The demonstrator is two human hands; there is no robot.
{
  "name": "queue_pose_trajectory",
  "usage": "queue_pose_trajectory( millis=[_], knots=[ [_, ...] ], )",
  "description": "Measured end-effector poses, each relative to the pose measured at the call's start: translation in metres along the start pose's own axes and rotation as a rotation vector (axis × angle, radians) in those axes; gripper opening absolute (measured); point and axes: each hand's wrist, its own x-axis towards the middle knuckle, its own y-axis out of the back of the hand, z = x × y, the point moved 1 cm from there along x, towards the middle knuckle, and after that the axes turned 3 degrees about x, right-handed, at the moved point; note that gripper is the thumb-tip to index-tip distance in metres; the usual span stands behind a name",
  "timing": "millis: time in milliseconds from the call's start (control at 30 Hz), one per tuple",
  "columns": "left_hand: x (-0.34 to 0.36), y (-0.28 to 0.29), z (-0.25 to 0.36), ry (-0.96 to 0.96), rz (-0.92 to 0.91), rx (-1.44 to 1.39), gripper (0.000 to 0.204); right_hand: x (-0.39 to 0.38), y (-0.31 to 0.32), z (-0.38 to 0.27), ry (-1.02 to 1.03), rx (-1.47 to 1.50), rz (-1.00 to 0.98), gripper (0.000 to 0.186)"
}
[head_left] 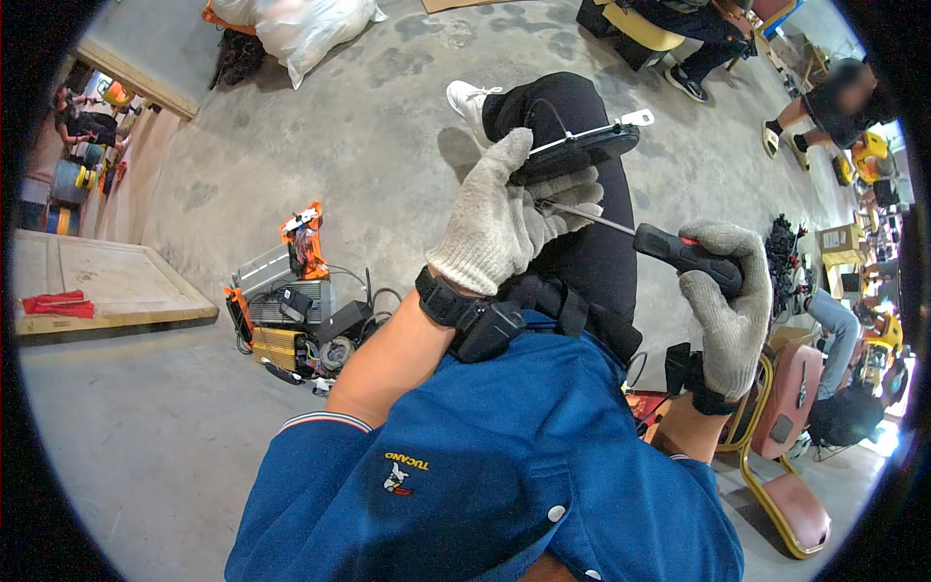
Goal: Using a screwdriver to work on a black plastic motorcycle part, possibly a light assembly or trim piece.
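My left hand [514, 218], in a grey knit glove, is closed round a flat black part [606, 145] above my thigh. A thin pale metal strip runs along its edge and ends in a white tab [637, 118] with a hole; a thin cable arcs over it. My right hand [732, 301], gloved alike, grips the black handle of a screwdriver [669, 247] with a red accent. The shaft points left, and its tip reaches the left fingers, below the black part. Whether the tip sits in a screw is hidden by the glove.
On the floor at left lies a pile of electronic parts [301, 315] with cables and orange pieces. A wooden-edged board [126, 272] stands beyond it. To my right is a pink chair [786, 403] with a gold frame. Other people sit at the upper right. White sacks [310, 29] lie far ahead.
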Motion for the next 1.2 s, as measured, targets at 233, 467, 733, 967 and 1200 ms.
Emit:
queue_pose_trajectory(
  millis=[233, 467, 733, 967, 1200],
  knots=[
    [-0.0013, -0.0021, -0.0004, -0.011, -0.025, 0.015, 0.063, -0.0012, 0.0009, 0.0020, -0.006, 0.002, 0.016, 0.038],
    [-0.0022, -0.0025, 0.0001, -0.016, 0.010, -0.002, 0.060, -0.0027, -0.0011, -0.0001, -0.018, 0.040, 0.056, 0.038],
    [0.0010, 0.0000, 0.0005, -0.019, -0.022, -0.020, 0.059, -0.0030, 0.0006, 0.0009, 0.015, 0.036, 0.085, 0.035],
    [-0.0007, -0.0029, 0.0013, -0.056, -0.015, -0.016, 0.059, -0.0027, 0.0042, 0.0031, 0.035, 0.038, 0.084, 0.037],
    [0.0006, -0.0016, 0.0010, -0.058, -0.022, -0.065, 0.060, -0.0065, 0.0025, 0.0071, 0.029, 0.080, 0.142, 0.038]
  ],
)
